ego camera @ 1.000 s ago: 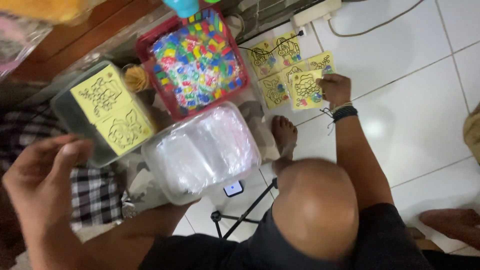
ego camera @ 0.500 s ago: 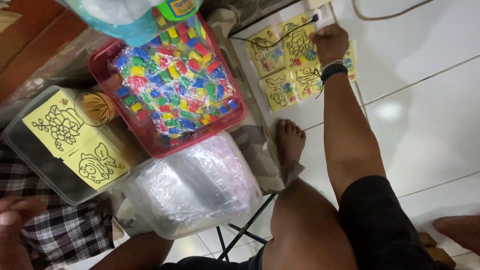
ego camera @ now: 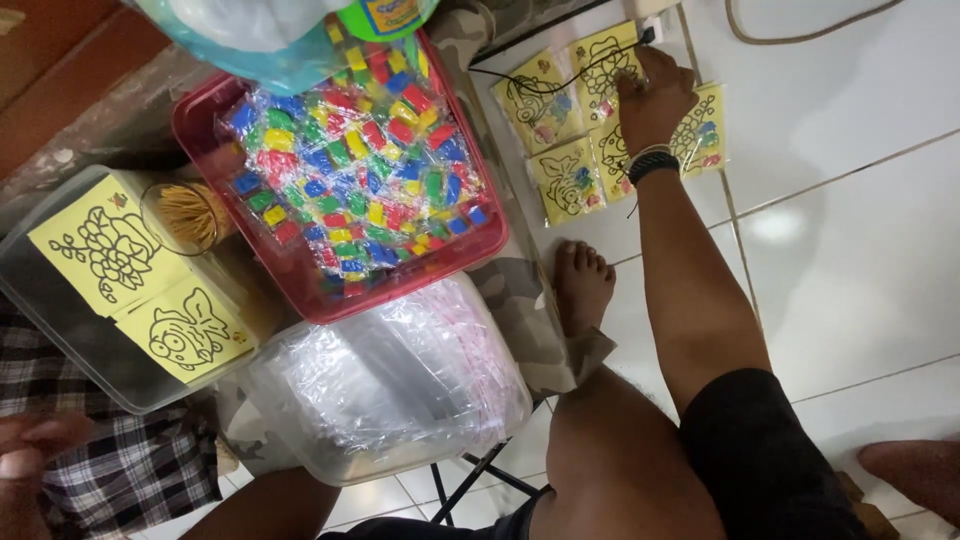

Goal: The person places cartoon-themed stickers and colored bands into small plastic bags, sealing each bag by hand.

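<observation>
My right hand reaches out to several yellow picture packets laid on the white tile floor. Its curled fingers close on the edge of one packet. A black band is on that wrist. My left hand shows blurred at the lower left edge, above a checked cloth; its fingers look loose and nothing shows in it. It is nearest a clear box holding yellow drawing cards.
A red tray of small coloured packets and a clear tub of plastic bags sit on a camouflage cloth. A cup of sticks stands in the card box. My bare foot rests beside them. A cable runs at the top right.
The view has swung left and down. My right hand has shifted up over the packets on the floor. My left hand has dropped from an open spread to the frame's lower left edge.
</observation>
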